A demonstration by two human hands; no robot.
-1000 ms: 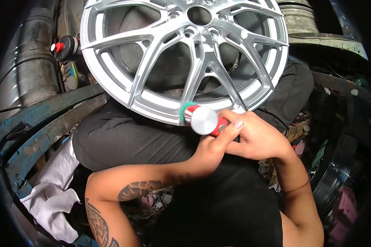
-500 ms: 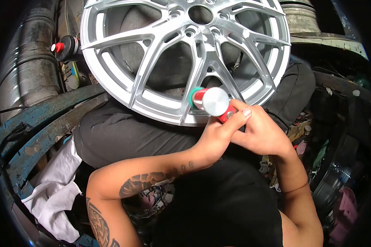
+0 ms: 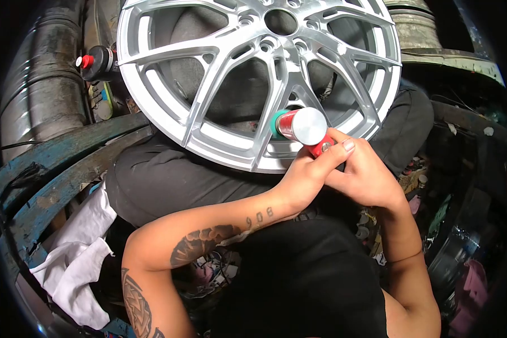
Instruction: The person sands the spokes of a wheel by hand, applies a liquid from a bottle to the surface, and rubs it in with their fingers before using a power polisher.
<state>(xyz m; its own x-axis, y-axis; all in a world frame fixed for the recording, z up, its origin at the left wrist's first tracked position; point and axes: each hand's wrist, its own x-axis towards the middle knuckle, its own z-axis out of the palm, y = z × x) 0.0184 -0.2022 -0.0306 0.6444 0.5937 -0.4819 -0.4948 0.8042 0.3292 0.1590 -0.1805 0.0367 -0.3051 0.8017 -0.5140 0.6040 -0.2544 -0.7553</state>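
Note:
A silver multi-spoke alloy wheel rests face up across the lap. My left hand and my right hand are both closed around the red handle of a small hand-held polisher. The polisher has a round silver head and a green pad, which is at a lower spoke near the rim. Whether the pad presses on the metal is hard to tell. My left thumb lies along the top of the handle, and the right fingers wrap its far side, partly hidden.
A dark bottle with a red cap is left of the wheel, beside a large metal cylinder. A worn blue metal frame runs along the left. White cloth hangs at lower left; a pink cloth lies at lower right.
Both hands and the polisher have moved a little up and to the right, along the spoke. The wheel appears shifted slightly right in view. The grip is unchanged.

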